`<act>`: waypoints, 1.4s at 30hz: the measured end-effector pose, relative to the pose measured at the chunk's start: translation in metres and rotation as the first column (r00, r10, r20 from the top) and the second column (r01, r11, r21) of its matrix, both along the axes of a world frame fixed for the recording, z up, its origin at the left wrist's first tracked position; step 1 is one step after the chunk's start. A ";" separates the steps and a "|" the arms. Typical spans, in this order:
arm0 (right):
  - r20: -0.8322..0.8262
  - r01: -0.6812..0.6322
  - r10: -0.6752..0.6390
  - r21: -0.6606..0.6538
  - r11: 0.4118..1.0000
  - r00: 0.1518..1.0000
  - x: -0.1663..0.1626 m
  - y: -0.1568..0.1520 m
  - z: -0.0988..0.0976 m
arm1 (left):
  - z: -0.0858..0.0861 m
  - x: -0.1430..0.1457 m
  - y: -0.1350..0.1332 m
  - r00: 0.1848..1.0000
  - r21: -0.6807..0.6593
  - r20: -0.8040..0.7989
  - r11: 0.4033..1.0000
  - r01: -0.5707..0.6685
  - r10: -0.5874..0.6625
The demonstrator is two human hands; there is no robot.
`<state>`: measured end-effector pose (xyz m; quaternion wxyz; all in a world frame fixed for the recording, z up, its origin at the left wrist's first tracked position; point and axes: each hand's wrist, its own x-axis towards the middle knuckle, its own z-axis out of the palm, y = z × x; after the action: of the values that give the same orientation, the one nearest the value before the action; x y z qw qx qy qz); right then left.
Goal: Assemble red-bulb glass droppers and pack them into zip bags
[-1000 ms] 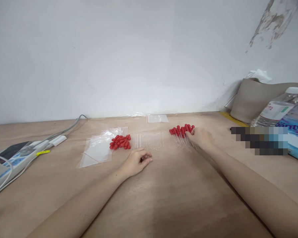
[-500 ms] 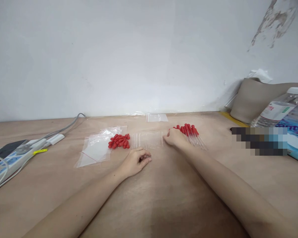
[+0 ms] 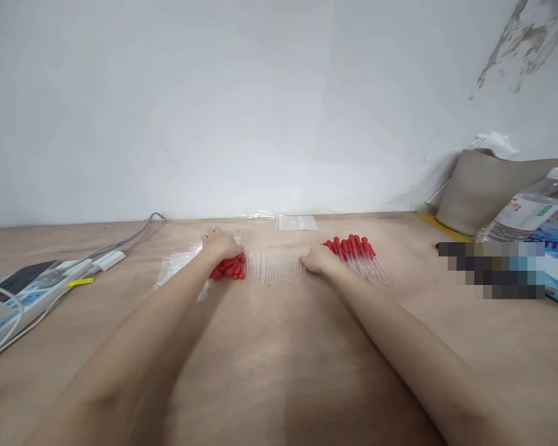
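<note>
My left hand is over the heap of red rubber bulbs, its fingers apart and partly hidden behind the hand. No bulb shows in its grasp. A row of thin clear dropper tubes lies side by side in the middle of the table. At the row's right end, my right hand has its fingers closed on a tube, mostly covered by the fingertips. Beside that hand, to the right, lie several droppers with red bulbs fitted on clear tubes.
Clear zip bags lie left of the bulbs, and another small bag is near the wall. A power strip with cables and a dark phone is on the left. A plastic bottle stands at right by a grey-brown bag.
My left hand has moved up and left, from in front of the tubes to over the red bulbs. My right hand stays at the right end of the tube row.
</note>
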<state>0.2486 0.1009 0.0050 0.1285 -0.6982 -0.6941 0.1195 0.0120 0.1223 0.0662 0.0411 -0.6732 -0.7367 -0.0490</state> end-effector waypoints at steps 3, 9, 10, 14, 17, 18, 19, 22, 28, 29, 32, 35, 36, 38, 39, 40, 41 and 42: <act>-0.044 0.059 -0.062 -0.065 0.996 0.997 0.000 0.002 -0.001 | -0.005 0.003 0.017 0.998 -0.094 0.001 0.993 -0.065 0.065; -0.122 0.108 -0.123 -0.121 0.987 0.985 -0.001 0.006 -0.003 | -0.005 0.003 0.023 0.991 -0.146 0.004 0.980 -0.135 0.137; -0.135 0.108 -0.125 -0.126 0.986 0.983 -0.001 0.007 -0.003 | -0.003 0.003 0.022 0.990 -0.144 0.009 0.980 -0.136 0.138; -0.192 0.088 -0.114 -0.136 0.987 0.975 -0.001 0.005 -0.002 | 0.007 0.004 0.017 0.993 -0.111 0.044 0.988 -0.105 0.110; -0.241 0.061 -0.088 -0.119 0.991 0.967 0.000 0.001 0.005 | 0.017 0.007 0.005 0.995 -0.071 0.086 0.997 -0.040 0.046; -0.260 0.047 -0.072 -0.101 0.994 0.963 0.001 -0.001 0.008 | 0.019 0.008 -0.002 0.995 -0.054 0.104 0.999 -0.004 0.010; -0.282 0.030 -0.051 -0.077 0.997 0.958 0.002 -0.004 0.011 | 0.021 0.010 -0.010 0.992 -0.036 0.121 0.999 0.033 -0.028; -0.358 -0.017 0.021 0.014 1.000 0.934 0.010 -0.020 0.017 | 0.012 0.015 -0.042 0.957 0.054 0.209 0.980 0.192 -0.199; -0.379 -0.126 0.288 0.398 0.909 0.880 0.030 -0.071 -0.004 | -0.046 0.029 -0.104 0.551 0.287 0.577 0.782 0.554 -0.603; -0.356 -0.160 0.338 0.444 0.882 0.871 0.032 -0.079 -0.010 | -0.054 0.032 -0.109 0.526 0.293 0.587 0.767 0.570 -0.615; -0.316 -0.243 0.441 0.508 0.827 0.840 0.034 -0.097 -0.022 | -0.069 0.037 -0.115 0.507 0.288 0.581 0.743 0.604 -0.637; -0.301 -0.318 0.519 0.522 0.792 0.800 0.030 -0.106 -0.023 | -0.072 0.039 -0.113 0.497 0.301 0.587 0.742 0.600 -0.639; -0.294 -0.346 0.544 0.519 0.781 0.786 0.028 -0.108 -0.022 | -0.073 0.039 -0.112 0.489 0.308 0.593 0.741 0.597 -0.640; -0.266 -0.399 0.584 0.516 0.758 0.767 0.024 -0.111 -0.018 | -0.074 0.039 -0.111 0.466 0.313 0.615 0.739 0.596 -0.636; -0.245 -0.420 0.600 0.518 0.745 0.762 0.023 -0.112 -0.017 | -0.075 0.039 -0.111 0.453 0.312 0.630 0.740 0.596 -0.631; -0.223 -0.437 0.610 0.519 0.734 0.760 0.022 -0.113 -0.016 | -0.076 0.038 -0.111 0.439 0.312 0.645 0.740 0.596 -0.625; -0.201 -0.452 0.618 0.519 0.725 0.760 0.022 -0.113 -0.016 | -0.077 0.038 -0.111 0.425 0.310 0.660 0.739 0.598 -0.620; -0.183 -0.464 0.623 0.520 0.718 0.760 0.022 -0.113 -0.016 | -0.078 0.039 -0.111 0.411 0.311 0.671 0.738 0.599 -0.617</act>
<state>0.2703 -0.0125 -0.0109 0.3622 -0.3778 -0.8448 0.1114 0.0506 0.0117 -0.0114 -0.2738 -0.8118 -0.3913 -0.3361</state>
